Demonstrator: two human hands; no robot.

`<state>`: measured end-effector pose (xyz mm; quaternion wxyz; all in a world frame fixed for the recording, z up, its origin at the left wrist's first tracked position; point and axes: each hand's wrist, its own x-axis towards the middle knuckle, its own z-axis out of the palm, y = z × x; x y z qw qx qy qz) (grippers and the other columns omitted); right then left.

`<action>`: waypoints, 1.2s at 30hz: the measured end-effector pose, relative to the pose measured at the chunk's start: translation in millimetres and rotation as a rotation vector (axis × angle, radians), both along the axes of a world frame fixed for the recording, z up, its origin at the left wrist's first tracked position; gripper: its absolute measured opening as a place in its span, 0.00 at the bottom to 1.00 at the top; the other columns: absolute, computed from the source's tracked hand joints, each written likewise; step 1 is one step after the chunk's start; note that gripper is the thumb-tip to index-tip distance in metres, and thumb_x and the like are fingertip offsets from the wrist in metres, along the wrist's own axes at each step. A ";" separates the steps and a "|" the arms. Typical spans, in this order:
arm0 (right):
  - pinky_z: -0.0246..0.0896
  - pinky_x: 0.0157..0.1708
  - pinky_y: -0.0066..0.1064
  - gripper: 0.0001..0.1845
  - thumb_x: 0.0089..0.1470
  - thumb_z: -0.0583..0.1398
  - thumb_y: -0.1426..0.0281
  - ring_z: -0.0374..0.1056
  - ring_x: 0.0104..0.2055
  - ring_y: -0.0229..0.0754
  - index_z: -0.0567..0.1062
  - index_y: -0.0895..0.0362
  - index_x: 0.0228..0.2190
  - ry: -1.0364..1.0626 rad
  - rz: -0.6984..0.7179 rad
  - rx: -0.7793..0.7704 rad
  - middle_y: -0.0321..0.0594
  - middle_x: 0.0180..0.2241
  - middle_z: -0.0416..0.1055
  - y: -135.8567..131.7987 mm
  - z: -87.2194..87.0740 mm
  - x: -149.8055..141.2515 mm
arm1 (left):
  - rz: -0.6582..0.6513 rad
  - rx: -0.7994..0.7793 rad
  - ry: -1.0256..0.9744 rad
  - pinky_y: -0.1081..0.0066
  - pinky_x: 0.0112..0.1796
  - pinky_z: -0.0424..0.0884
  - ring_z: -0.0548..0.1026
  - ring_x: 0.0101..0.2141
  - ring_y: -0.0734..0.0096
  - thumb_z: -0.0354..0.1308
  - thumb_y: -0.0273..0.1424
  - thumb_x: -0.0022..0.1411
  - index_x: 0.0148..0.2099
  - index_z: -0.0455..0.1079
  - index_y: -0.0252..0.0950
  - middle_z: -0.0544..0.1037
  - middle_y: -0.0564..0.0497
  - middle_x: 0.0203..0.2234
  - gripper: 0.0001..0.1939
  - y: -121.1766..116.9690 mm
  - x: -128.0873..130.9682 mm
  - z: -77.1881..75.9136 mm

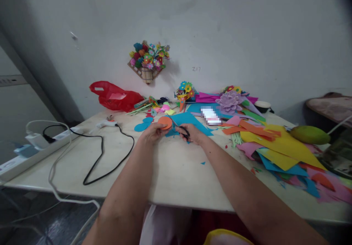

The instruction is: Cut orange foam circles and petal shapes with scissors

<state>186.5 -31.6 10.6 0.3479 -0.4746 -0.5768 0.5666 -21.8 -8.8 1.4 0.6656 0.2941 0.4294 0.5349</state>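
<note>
One left hand [153,132], thumb and fingers pinched on an orange disc [165,122], held over the table [181,181] at the near-left edge of a blue sheet [192,120]. One right hand [191,134], fingers closed around the dark handles of a pair of scissors [183,130], blades pointing at the disc's right edge; whether they touch it cannot be told. Two blue discs [141,127], overlapping, lying just left of the left hand. One phone [210,116], screen lit and blurred, beyond the right hand. One heap of coloured scraps [286,149], mostly yellow, orange, blue and pink, at right, with a green mango [310,134] beside it. One lilac flower [229,102], near the wall. One red plastic bag [118,96], at the back left. One power strip [16,164], with plugs and cables, along the left edge. One flower basket [148,60], hung on the wall.
</note>
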 end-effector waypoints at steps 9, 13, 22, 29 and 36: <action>0.44 0.16 0.22 0.18 0.61 0.69 0.62 0.57 0.15 0.31 0.71 0.55 0.24 0.041 0.018 -0.051 0.31 0.16 0.67 7.8 -4.2 5.7 | 0.002 -0.014 0.008 0.73 0.24 0.82 0.89 0.31 0.55 0.65 0.13 0.56 0.53 0.79 0.28 0.89 0.40 0.36 0.22 0.7 -2.7 -1.3; 0.44 0.14 0.22 0.16 0.62 0.68 0.63 0.56 0.14 0.31 0.72 0.55 0.26 0.017 0.042 -0.048 0.31 0.16 0.68 6.4 -0.6 9.9 | -0.011 -0.027 0.019 0.75 0.24 0.81 0.87 0.27 0.60 0.64 0.13 0.59 0.52 0.78 0.29 0.88 0.42 0.33 0.19 -1.7 -2.8 0.3; 0.39 0.11 0.21 0.14 0.70 0.64 0.67 0.59 0.14 0.31 0.73 0.56 0.30 0.018 0.064 -0.017 0.32 0.17 0.69 -3.9 7.4 9.9 | -0.043 -0.020 0.053 0.76 0.25 0.81 0.86 0.25 0.64 0.63 0.11 0.62 0.47 0.79 0.27 0.86 0.42 0.30 0.13 -6.7 1.2 5.0; 0.39 0.11 0.21 0.14 0.72 0.60 0.70 0.59 0.13 0.32 0.74 0.57 0.31 0.031 0.042 -0.028 0.32 0.16 0.68 -3.3 6.8 6.0 | -0.088 0.000 0.094 0.76 0.28 0.83 0.88 0.30 0.63 0.66 0.12 0.61 0.52 0.80 0.26 0.88 0.41 0.34 0.17 -0.4 0.5 -0.3; 0.38 0.12 0.22 0.14 0.70 0.64 0.67 0.58 0.14 0.31 0.72 0.55 0.30 0.037 0.044 -0.021 0.31 0.17 0.68 -1.4 5.0 6.8 | -0.139 0.045 0.080 0.77 0.27 0.83 0.88 0.29 0.62 0.69 0.13 0.59 0.49 0.81 0.27 0.88 0.42 0.32 0.16 2.7 -2.7 -4.3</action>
